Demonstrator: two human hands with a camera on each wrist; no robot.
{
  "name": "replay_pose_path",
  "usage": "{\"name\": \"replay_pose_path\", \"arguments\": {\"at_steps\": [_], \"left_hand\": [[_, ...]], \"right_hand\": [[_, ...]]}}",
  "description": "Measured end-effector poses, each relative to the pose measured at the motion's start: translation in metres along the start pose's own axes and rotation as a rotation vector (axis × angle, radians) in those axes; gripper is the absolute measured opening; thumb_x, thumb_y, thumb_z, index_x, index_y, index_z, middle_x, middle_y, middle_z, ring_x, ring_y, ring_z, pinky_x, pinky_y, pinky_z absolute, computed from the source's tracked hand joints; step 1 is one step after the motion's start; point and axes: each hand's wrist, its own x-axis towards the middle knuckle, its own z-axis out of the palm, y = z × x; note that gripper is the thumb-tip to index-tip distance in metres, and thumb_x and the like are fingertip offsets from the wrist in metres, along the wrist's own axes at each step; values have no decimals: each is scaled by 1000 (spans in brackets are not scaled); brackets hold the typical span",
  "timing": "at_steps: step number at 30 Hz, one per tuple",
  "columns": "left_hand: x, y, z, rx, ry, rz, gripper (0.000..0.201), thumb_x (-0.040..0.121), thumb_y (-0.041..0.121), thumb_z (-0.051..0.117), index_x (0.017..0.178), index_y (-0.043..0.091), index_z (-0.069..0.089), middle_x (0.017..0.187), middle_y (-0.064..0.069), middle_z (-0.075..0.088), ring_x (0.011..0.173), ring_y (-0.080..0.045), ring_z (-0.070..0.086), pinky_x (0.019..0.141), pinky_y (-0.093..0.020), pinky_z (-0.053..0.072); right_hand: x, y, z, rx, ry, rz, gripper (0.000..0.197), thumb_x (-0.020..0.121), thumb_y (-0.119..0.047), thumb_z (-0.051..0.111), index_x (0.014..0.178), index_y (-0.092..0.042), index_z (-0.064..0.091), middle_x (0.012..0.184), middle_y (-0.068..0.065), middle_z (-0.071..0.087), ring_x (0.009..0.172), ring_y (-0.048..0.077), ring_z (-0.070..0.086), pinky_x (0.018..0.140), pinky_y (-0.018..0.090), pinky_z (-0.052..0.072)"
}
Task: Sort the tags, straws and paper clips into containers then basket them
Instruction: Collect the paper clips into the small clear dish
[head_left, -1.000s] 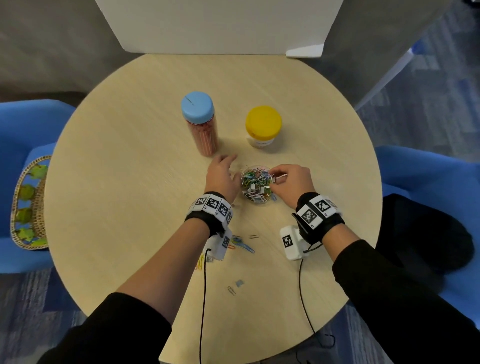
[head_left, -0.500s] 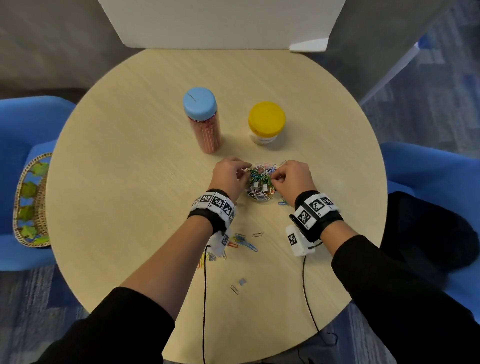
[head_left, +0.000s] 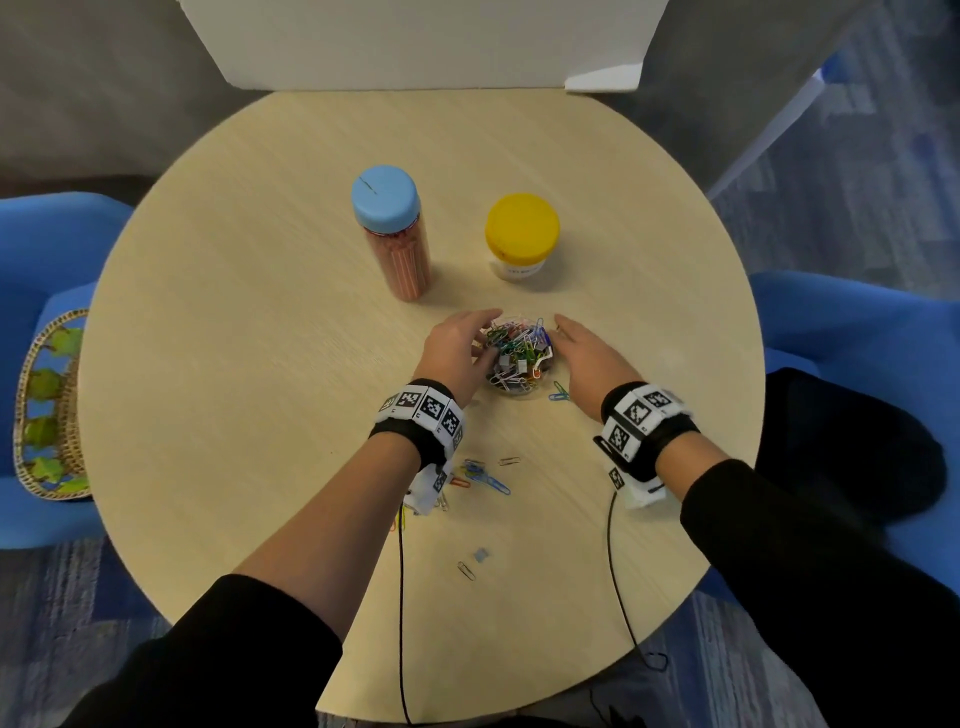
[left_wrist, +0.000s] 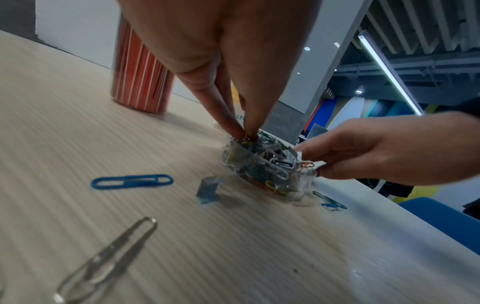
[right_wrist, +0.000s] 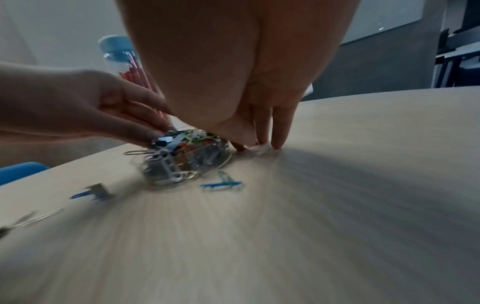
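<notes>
1. Clear dish of paper clips (head_left: 517, 358): a low transparent container heaped with mixed coloured clips, standing on the tabletop (head_left: 260, 364) just past centre toward the person, at 6 o'clock from the two lidded jars.
2. Left hand (head_left: 454, 356): at 9 o'clock of the dish. In the left wrist view its fingers (left_wrist: 233, 123) converge in a pinch at the rim, on what appears to be a clip at the top of the heap; likely releasing or tucking it in.
3. Right hand (head_left: 589, 358): at 3 o'clock of the dish, fingers (right_wrist: 279, 127) extended, tips down on the tabletop by the dish wall, holding nothing; probably placed to brace the dish against sliding.
4. Stray clips: a blue pair (head_left: 558, 392) lies just beside the dish at 5 o'clock; a loose scatter (head_left: 483, 475) lies near the left wrist; a silver clip (head_left: 466, 570) and a small blue tag-like piece (head_left: 481, 554) lie nearer the table edge at 6 o'clock. Sorting is judged unfinished.
5. Blue-lidded jar (head_left: 395, 234), holding red-striped straws, and yellow-lidded jar (head_left: 522, 236): both closed and upright at 12 o'clock, apparently already filled.
6. Wicker basket (head_left: 47, 405): on a blue chair at 9 o'clock, well apart from the containers, awaiting them.
</notes>
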Motion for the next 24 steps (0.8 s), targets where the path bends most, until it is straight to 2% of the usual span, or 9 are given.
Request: {"name": "replay_pose_path", "arguments": {"at_steps": [4,8,9,11,13,15,18,22,24], "left_hand": [[1,-1,-1,2,-18,-37,54,84,4,68,135,16,56,110,-6,66,92,-19,64,84,-35,58],[-3,-1,-5,-23,0,-59,48,86,7,68,131,17,59,104,-3,69,89,-18,66,85,-36,57],[-5,-2,-7,-14,10,-64,46,86,10,68,130,18,59,102,-2,68,88,-18,65,84,-36,57],[-13,-5,-11,28,37,-86,41,88,18,68,128,18,61,100,0,66,86,-16,62,82,-36,56],[-24,-15,-18,111,22,-131,36,89,23,66,124,17,62,101,-1,65,88,-16,60,84,-38,54],[-40,-27,-27,235,-46,-189,35,87,25,67,122,18,63,107,-3,62,95,-18,58,89,-40,51],[-68,-40,-41,339,-140,-252,48,82,40,71,125,23,60,115,-5,53,107,-25,54,94,-40,48],[-104,-32,-48,420,-340,-257,94,61,63,80,140,29,43,128,-6,38,117,-25,41,100,-39,44],[-119,-28,-44,457,-392,-237,112,49,67,84,142,29,36,128,-5,35,117,-24,38,99,-40,45]], "right_hand": [[-35,2,29,24,39,-6,76,85,12,47,154,-16,29,162,3,18,146,21,27,116,31,28],[-50,4,51,-33,70,-72,50,94,-6,55,143,-10,48,153,14,34,141,30,34,113,37,34],[-51,2,54,-56,91,-83,46,91,-5,60,137,-7,54,146,17,43,135,33,41,108,39,40],[-51,-4,60,-95,159,-95,37,79,2,72,116,-4,69,121,17,59,110,34,58,82,38,54],[-49,-10,63,-130,160,-104,27,72,5,77,97,-4,74,99,13,64,88,29,61,65,33,54],[-48,-16,58,-137,134,-101,16,81,3,68,95,-2,74,93,12,64,84,27,59,68,35,53],[-45,-25,47,-158,97,-82,22,91,-1,51,103,-3,69,97,11,64,91,27,59,79,34,48],[-42,-42,36,-166,41,-24,21,91,1,49,102,-4,65,101,12,65,97,28,59,82,33,45],[-42,-44,32,-156,9,10,19,91,0,49,98,-6,65,100,11,66,96,27,60,82,32,46]]}}
